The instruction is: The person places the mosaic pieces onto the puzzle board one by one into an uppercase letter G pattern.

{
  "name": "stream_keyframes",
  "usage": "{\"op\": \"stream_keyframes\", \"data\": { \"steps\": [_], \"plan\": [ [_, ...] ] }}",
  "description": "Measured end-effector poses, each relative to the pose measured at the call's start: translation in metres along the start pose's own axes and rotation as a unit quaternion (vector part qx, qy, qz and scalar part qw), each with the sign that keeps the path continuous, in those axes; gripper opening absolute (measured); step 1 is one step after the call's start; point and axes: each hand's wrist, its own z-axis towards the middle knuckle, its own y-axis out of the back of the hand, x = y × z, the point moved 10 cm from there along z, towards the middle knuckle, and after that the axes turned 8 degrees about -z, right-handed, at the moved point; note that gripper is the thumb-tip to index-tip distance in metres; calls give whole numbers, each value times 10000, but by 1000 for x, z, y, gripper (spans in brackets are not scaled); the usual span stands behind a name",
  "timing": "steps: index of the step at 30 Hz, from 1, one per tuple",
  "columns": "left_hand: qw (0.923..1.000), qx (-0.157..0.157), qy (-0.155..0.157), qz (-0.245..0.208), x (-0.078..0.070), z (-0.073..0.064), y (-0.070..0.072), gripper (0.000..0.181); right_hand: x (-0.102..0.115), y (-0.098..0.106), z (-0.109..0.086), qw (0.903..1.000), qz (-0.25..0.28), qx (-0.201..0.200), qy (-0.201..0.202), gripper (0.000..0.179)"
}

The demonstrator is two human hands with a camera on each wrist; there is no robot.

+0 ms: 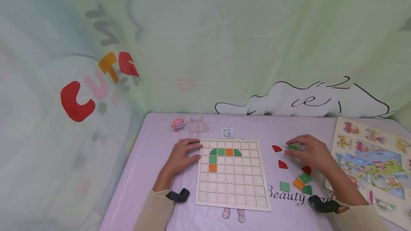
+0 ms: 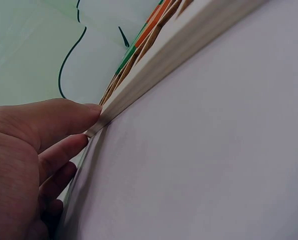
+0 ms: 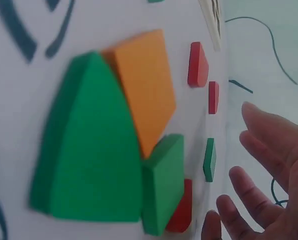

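Observation:
A pale wooden grid board [image 1: 234, 188] lies on the table, with green and orange tiles [image 1: 221, 152] set in some upper-left cells. My left hand [image 1: 186, 154] rests at the board's upper left edge, thumb and fingertips against its side; the left wrist view shows the thumb [image 2: 64, 120] touching that edge. Over the loose pieces at right, my right hand [image 1: 309, 149] hovers with fingers spread, holding nothing. A green piece [image 3: 209, 160] lies just under it. Around are red quarter-rounds [image 1: 282, 164], an orange square [image 1: 298, 183], green squares [image 1: 284, 186] and a dark green quarter-round [image 1: 307, 189].
Behind the board lie a small pattern card [image 1: 227, 133] and a pink figure [image 1: 178, 124]. Picture puzzle boards [image 1: 353, 152] cover the table's right side, close to my right forearm. A printed curtain [image 1: 224, 63] hangs along the back edge.

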Motion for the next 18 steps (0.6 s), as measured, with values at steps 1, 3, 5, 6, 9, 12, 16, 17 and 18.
{"op": "stream_keyframes", "data": {
  "steps": [1, 3, 5, 6, 9, 12, 16, 17, 18],
  "plan": [
    [10000, 4, 7, -2, 0, 0, 0, 39, -3, -1, 0, 10000, 12, 28, -22, 48],
    [10000, 12, 12, -9, 0, 0, 0, 39, -8, -3, 1, 9999, 56, 78, -48, 49],
    [10000, 22, 32, -21, 0, 0, 0, 39, -12, -4, 2, 9999, 69, 100, -90, 51],
    [10000, 29, 41, -29, 0, 0, 0, 39, -13, -5, 2, 9998, 80, 109, -120, 52],
    [10000, 39, 56, -51, -1, 0, 0, 39, -17, -6, 3, 9996, 105, 148, -199, 56],
    [10000, 48, 63, -60, -1, 0, 0, 39, -20, -8, 3, 9991, 155, 227, -312, 58],
    [9999, 52, 75, -93, -2, 0, 0, 39, -23, -10, 4, 9986, 193, 290, -408, 59],
    [9999, 48, 75, -96, -2, 0, 0, 39, -23, -10, 4, 9985, 201, 293, -420, 59],
    [9999, 38, 75, -97, -2, 0, 0, 39, -24, -11, 4, 9984, 210, 293, -428, 59]
  ]
}}
